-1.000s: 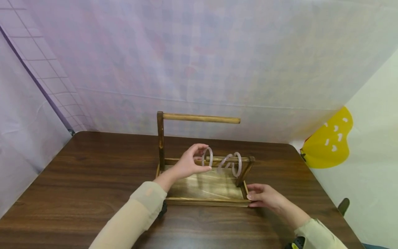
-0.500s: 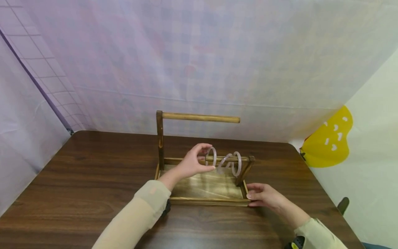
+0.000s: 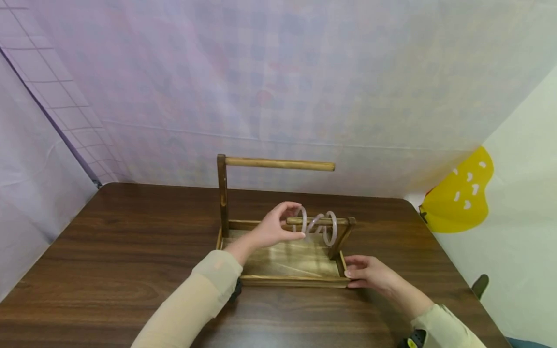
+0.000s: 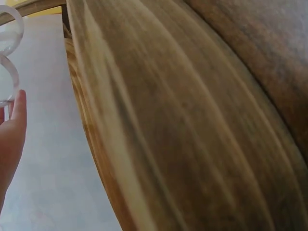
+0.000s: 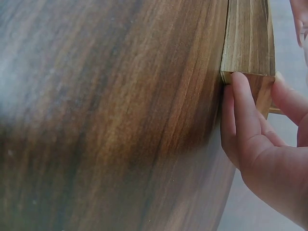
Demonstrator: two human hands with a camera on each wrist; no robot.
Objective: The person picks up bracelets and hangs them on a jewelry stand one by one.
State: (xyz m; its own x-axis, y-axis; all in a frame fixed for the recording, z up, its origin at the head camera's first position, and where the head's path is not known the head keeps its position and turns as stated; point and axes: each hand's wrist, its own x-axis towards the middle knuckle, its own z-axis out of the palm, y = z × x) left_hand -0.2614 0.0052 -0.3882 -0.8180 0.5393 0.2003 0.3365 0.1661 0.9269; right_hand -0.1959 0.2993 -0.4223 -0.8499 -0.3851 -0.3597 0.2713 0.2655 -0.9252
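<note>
My left hand point(image 3: 275, 228) pinches a pale translucent bangle point(image 3: 304, 220) between thumb and fingers. That bangle encircles the free end of the lower bar point(image 3: 294, 221) on a wooden bangle stand point(image 3: 296, 282). Farther right along the same bar hang two more bangles, one tilted point(image 3: 312, 224) and one near the short post point(image 3: 334, 229). In the left wrist view, fingertips touch the held bangle point(image 4: 16, 79) at the frame's left edge. My right hand point(image 3: 370, 275) grips the front right corner of the stand's tray, thumb on top and fingers against its outer side point(image 5: 248, 41).
Above and behind, the stand's upper bar point(image 3: 280, 163) reaches right from a tall left post point(image 3: 223, 198) and carries nothing. The stand rests on a dark wooden table point(image 3: 109, 270). A pale patterned curtain point(image 3: 261, 87) hangs behind; a yellow shape point(image 3: 461, 198) is at right.
My left hand has moved slightly right, carrying the bangle over the lower bar's free end and along it toward the other bangles. The right hand stays at the tray corner.
</note>
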